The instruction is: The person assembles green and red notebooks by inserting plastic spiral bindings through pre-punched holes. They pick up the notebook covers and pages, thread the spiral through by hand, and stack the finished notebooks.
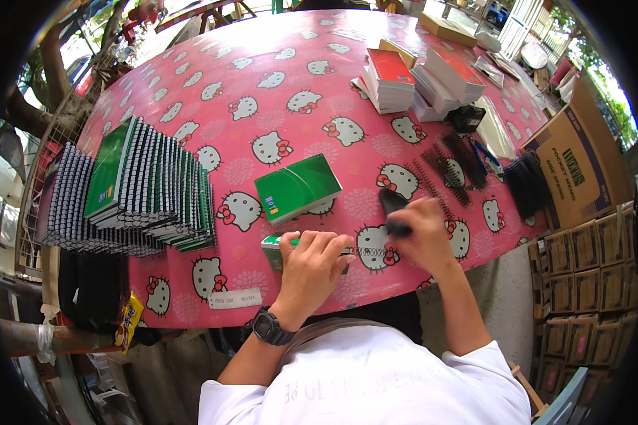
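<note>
Head view: one fisheye picture, looking down over a pink patterned table [276,64].
Left hand: the left hand [310,265], a black watch [269,327] on its wrist, lies palm down with fingers together, pressing flat on a small green notebook [273,249] at the near table edge; it pins the notebook rather than clamps it.
Right hand: the right hand [422,237] is closed around a dark tool [393,207], whose black end sticks out toward the notebook.
Coil: a wire spiral [367,251] lies between the two hands, along the notebook's right edge; whether it is already threaded through the holes I cannot tell.
Doing it well: in my judgement, keep the left palm firm so the pages stay squared, and hold the tool in line with the spiral so the wire does not snag or kink.
Behind the hands: a second green notebook [298,188] lies just beyond, apart from both hands.
Left side: a long row of bound green notebooks [152,188] leans overlapping.
Right side: loose black coils [450,166], red-covered stacks [390,78] and a cardboard box [581,166].
</note>
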`<state>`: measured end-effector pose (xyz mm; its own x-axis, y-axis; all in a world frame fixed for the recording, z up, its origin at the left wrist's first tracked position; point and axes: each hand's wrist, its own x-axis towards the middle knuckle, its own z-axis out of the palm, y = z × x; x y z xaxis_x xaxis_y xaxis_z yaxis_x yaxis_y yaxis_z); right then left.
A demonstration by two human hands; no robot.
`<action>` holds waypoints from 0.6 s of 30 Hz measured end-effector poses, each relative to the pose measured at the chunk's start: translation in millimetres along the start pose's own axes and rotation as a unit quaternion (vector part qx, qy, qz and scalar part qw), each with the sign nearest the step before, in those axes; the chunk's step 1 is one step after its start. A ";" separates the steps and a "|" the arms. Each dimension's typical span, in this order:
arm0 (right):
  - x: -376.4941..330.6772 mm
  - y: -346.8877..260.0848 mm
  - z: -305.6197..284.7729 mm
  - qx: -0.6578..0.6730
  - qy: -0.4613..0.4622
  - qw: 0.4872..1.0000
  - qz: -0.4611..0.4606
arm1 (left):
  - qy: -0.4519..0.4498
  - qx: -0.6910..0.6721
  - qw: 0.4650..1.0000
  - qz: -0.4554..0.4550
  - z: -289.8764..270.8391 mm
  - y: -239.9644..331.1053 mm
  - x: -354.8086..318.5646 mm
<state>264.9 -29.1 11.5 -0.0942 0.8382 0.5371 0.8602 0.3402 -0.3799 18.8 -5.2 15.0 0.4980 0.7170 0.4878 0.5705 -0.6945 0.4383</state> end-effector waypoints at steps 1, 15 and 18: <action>-1.8 -7.0 2.0 0.047 -0.060 0.997 0.001 | -0.010 0.005 1.000 0.003 -0.3 -1.4 0.2; 4.3 7.7 8.9 0.344 -0.229 0.898 0.153 | -0.021 0.032 0.998 0.046 -14.4 -12.3 -8.1; 0.4 8.0 4.6 0.553 -0.300 0.763 0.148 | -0.025 0.038 0.998 0.047 -8.0 -13.8 -10.3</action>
<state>269.4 -24.1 5.3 -0.4761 0.8793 -0.0113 -0.0291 -0.0286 -0.9992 0.6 -3.5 10.0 0.5827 0.6528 0.4840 0.5671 -0.7532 0.3332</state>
